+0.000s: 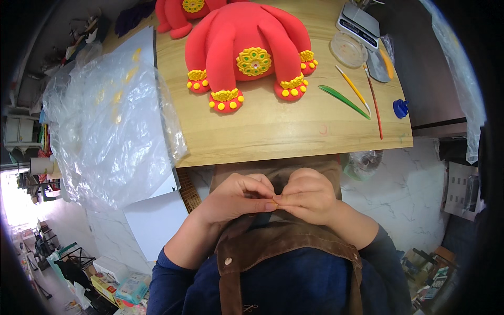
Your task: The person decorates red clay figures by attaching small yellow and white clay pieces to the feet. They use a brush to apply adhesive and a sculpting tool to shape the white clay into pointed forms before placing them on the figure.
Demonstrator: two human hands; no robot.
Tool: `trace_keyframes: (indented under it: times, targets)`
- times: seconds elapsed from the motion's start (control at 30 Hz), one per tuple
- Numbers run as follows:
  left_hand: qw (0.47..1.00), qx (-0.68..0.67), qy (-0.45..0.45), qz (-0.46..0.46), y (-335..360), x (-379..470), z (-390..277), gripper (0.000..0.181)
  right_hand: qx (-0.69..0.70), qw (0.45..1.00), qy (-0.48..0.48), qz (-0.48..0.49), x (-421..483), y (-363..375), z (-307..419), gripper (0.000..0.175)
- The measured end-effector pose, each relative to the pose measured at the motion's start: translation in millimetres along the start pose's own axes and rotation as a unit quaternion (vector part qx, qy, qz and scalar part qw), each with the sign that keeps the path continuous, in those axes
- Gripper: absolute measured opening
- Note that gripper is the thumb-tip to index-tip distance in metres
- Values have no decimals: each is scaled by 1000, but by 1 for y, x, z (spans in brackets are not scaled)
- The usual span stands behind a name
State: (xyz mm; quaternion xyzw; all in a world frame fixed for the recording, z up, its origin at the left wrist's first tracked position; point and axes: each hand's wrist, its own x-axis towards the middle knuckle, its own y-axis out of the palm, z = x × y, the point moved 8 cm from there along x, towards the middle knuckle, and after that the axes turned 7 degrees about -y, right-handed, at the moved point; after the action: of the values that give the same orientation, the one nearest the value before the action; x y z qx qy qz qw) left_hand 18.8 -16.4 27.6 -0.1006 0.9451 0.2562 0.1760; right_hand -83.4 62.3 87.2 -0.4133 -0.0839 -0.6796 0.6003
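Observation:
My left hand (pixel 245 195) and my right hand (pixel 309 197) meet over my lap, below the table's front edge. Their thumbs and forefingers pinch together at one spot, where a tiny bit of yellowish material seems to show; what it is cannot be told. Beyond them on the wooden table (pixel 252 138) stands a red clay-like figure (pixel 246 35) with several legs, gold bands at the feet and yellow dots on the toes. A yellow flower-shaped ornament (pixel 254 62) with green and clear insets sits on its body. Part of a second red figure (pixel 173 15) stands behind.
Clear plastic sheeting (pixel 114 130) with yellow pieces covers the left side. On the right lie a green modelling tool (pixel 344 101), a yellow-handled tool (pixel 353 89), a red-handled brush (pixel 374 106), a blue cap (pixel 401 108), a round plastic container (pixel 349 49) and a digital scale (pixel 359 25).

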Motion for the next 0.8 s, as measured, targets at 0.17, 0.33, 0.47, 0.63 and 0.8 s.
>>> trace_keyframes:
  times: [0.17, 0.33, 0.47, 0.63, 0.8]
  targets:
    - [998, -47, -34, -15, 0, 6, 2, 11, -8, 999, -6, -40, -5, -7, -5, 25]
    - [995, -66, -68, -25, 4, 11, 5, 17, -4, 999, 5, -36, -11, -12, -7, 28]
    - [998, -45, -42, -12, 10, 15, 2, 10, 3, 998, -1, -61, -14, -18, -6, 29]
    - [996, -55, -59, -27, 13, 17, 2, 9, 21, 997, 39, -65, -21, -21, -12, 30]
    - [997, -53, -45, -20, 26, 20, -2, 8, -8, 996, 12, -87, -24, -31, 0, 34]
